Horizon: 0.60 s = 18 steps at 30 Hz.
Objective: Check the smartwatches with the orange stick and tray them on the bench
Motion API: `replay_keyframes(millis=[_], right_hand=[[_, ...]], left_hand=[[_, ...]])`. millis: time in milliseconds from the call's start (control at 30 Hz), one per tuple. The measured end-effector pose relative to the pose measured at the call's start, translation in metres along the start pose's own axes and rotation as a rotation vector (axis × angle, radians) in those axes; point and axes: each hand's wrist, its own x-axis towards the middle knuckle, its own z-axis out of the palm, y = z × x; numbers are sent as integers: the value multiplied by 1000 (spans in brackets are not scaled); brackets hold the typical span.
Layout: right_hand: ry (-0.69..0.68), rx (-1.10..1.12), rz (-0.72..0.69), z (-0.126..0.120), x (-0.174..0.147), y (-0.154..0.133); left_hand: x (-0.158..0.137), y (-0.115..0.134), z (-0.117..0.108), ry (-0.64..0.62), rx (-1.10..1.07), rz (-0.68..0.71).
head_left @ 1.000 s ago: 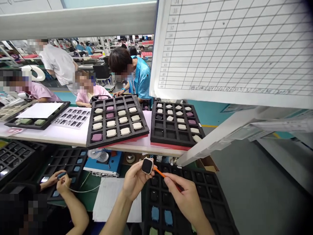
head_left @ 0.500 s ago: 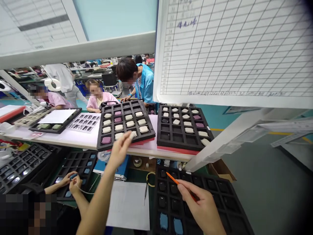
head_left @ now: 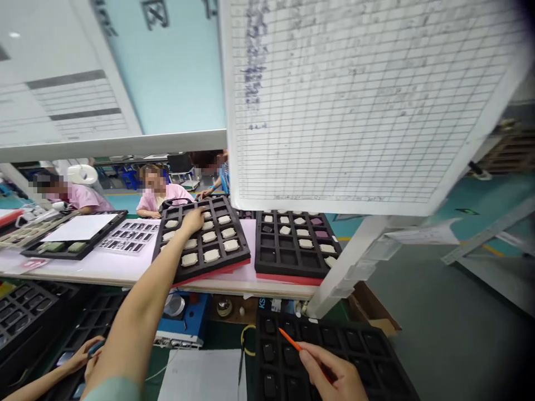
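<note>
My left hand (head_left: 193, 220) reaches over the black compartment tray (head_left: 246, 252) on the raised shelf. Its fingers are closed at a white rounded piece (head_left: 207, 214) in an upper compartment; the fingertips are partly hidden. Other white pieces (head_left: 211, 255) lie in compartments of the same tray. Lower right, my right hand (head_left: 334, 374) grips an orange pen-like tool (head_left: 289, 338), its tip pointing up and left. Beneath that hand is another black tray (head_left: 307, 321) with dark rounded pieces (head_left: 268, 352) in its compartments.
A second shelf tray (head_left: 288, 259) holds white and purple pieces, left of a white post (head_left: 350, 262). A gridded sheet (head_left: 334, 111) hangs in front. At lower left, a co-worker's hands (head_left: 81, 359) hold a blue piece. White paper (head_left: 200, 376) lies on the lower bench.
My left hand has moved farther over the shelf tray, toward its upper compartments. The whole view has shifted, with the hanging sheets lower in it. My right hand keeps the orange tool.
</note>
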Motion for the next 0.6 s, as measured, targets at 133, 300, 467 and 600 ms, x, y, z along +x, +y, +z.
replay_keyframes(millis=[133,300,467,600], right_hand=[[48,-12,15,-12,0,-3],[68,-13,24,-17,5,-4],[148,17,61,-34,-2,3],[136,48,136,-44,-8,14]], left_hand=[[12,80,16,-13,24,149],[-4,236,93,-189,17,534],[-18,304,146,-331,61,641],[-15,306,152,-369,79,613]])
